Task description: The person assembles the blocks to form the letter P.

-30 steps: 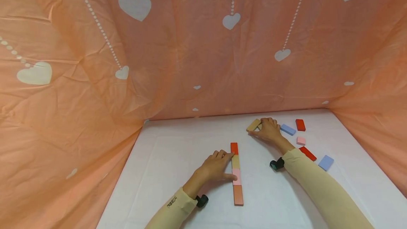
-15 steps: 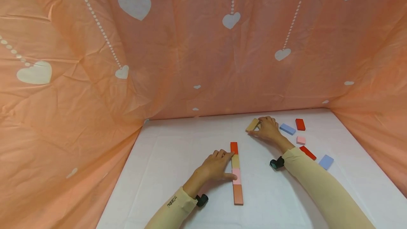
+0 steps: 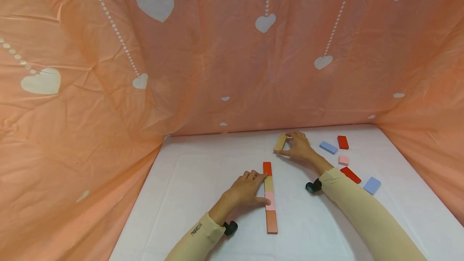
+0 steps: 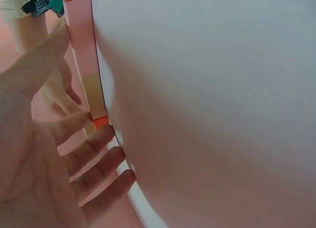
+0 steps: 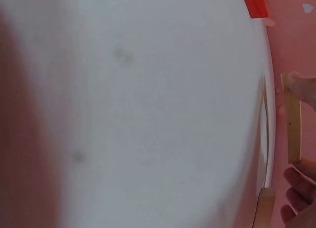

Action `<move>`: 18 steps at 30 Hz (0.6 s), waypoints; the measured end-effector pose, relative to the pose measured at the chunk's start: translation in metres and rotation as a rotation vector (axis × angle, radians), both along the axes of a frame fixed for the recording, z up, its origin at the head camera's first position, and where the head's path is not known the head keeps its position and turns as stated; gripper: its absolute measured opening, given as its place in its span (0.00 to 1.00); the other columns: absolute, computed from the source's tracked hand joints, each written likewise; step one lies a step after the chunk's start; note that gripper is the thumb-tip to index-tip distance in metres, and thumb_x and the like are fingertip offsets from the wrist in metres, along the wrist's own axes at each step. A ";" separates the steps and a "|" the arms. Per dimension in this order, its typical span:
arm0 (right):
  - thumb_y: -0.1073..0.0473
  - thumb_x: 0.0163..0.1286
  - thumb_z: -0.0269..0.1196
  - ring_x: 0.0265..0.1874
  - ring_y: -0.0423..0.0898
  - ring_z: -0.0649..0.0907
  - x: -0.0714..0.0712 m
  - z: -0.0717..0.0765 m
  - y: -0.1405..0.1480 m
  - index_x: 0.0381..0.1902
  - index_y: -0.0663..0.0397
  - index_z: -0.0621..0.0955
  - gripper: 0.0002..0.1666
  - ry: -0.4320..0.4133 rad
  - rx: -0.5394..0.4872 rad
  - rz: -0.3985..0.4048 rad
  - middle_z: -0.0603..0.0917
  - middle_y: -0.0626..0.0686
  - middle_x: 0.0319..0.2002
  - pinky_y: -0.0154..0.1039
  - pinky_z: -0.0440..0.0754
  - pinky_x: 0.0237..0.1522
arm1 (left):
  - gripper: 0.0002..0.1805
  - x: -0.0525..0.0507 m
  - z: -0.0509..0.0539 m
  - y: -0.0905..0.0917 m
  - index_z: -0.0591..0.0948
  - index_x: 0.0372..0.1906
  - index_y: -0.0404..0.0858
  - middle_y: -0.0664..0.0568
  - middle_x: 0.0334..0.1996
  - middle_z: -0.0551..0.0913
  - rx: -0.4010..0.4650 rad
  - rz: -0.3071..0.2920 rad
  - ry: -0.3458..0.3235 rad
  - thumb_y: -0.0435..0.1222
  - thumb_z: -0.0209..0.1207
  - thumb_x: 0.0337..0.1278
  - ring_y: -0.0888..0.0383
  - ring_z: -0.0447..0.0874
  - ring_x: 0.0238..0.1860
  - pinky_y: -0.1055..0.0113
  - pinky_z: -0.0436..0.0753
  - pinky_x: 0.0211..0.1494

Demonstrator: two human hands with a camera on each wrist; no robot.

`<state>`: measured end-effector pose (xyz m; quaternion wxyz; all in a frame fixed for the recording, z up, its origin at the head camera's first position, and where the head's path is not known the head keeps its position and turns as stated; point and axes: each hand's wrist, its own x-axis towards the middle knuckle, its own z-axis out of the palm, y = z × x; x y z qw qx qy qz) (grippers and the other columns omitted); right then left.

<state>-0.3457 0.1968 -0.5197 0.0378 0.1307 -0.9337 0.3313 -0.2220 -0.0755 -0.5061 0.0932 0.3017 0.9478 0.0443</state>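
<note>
In the head view, my left hand (image 3: pixel 243 190) rests beside a row of flat wooden blocks, its thumb at the pink block (image 3: pixel 270 201) and index finger near where the yellow block (image 3: pixel 268 183) meets the red block (image 3: pixel 267 168). An orange-brown block (image 3: pixel 271 222) forms the near end. The left wrist view shows these fingers spread, holding nothing. Farther back, my right hand (image 3: pixel 300 147) pinches a pale wooden block (image 5: pixel 294 127) by its ends between thumb and finger. Another wooden block (image 5: pixel 264 208) shows below it in the right wrist view; in the head view my hand seems to hide it.
Right of my right hand lie a blue block (image 3: pixel 328 147), a red block (image 3: pixel 342 142), a small pink block (image 3: pixel 343 160), a second red block (image 3: pixel 350 175) and a second blue block (image 3: pixel 371 185). An orange curtain (image 3: pixel 224 71) surrounds the white table (image 3: pixel 203 160).
My right hand has moved slightly left with the pale wooden block, which has turned more toward lengthwise. The left hand and the block row have stayed still.
</note>
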 end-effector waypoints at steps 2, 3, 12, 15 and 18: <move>0.41 0.61 0.80 0.74 0.72 0.64 0.000 0.000 -0.002 0.74 0.70 0.71 0.56 0.008 0.003 0.017 0.72 0.71 0.71 0.76 0.57 0.74 | 0.52 0.000 0.000 0.000 0.66 0.83 0.48 0.51 0.68 0.75 -0.001 -0.003 0.001 0.66 0.69 0.60 0.52 0.74 0.65 0.59 0.79 0.67; 0.41 0.61 0.80 0.74 0.72 0.65 0.000 0.000 -0.003 0.74 0.69 0.71 0.56 0.012 0.005 0.026 0.73 0.71 0.70 0.76 0.59 0.73 | 0.52 0.000 0.000 0.000 0.66 0.83 0.48 0.50 0.68 0.75 -0.002 -0.005 0.001 0.66 0.69 0.60 0.52 0.74 0.65 0.59 0.79 0.67; 0.42 0.62 0.80 0.74 0.68 0.68 -0.003 -0.002 -0.011 0.76 0.64 0.70 0.55 -0.064 -0.026 0.107 0.73 0.68 0.73 0.69 0.67 0.74 | 0.52 -0.001 0.001 0.001 0.66 0.83 0.48 0.49 0.69 0.75 -0.010 -0.001 -0.004 0.67 0.69 0.60 0.51 0.74 0.66 0.58 0.79 0.68; 0.43 0.61 0.80 0.75 0.67 0.67 -0.003 -0.002 -0.013 0.77 0.63 0.71 0.54 -0.089 -0.028 0.146 0.72 0.67 0.74 0.68 0.66 0.75 | 0.52 -0.002 0.001 0.001 0.66 0.83 0.48 0.49 0.69 0.75 -0.013 0.000 -0.005 0.67 0.69 0.60 0.51 0.74 0.67 0.58 0.79 0.69; 0.45 0.61 0.80 0.75 0.68 0.67 -0.002 -0.001 -0.015 0.76 0.63 0.71 0.53 -0.103 -0.026 0.187 0.72 0.67 0.74 0.69 0.65 0.75 | 0.52 -0.002 0.000 0.000 0.66 0.83 0.48 0.49 0.69 0.75 -0.012 -0.002 -0.003 0.67 0.69 0.60 0.51 0.74 0.66 0.58 0.79 0.68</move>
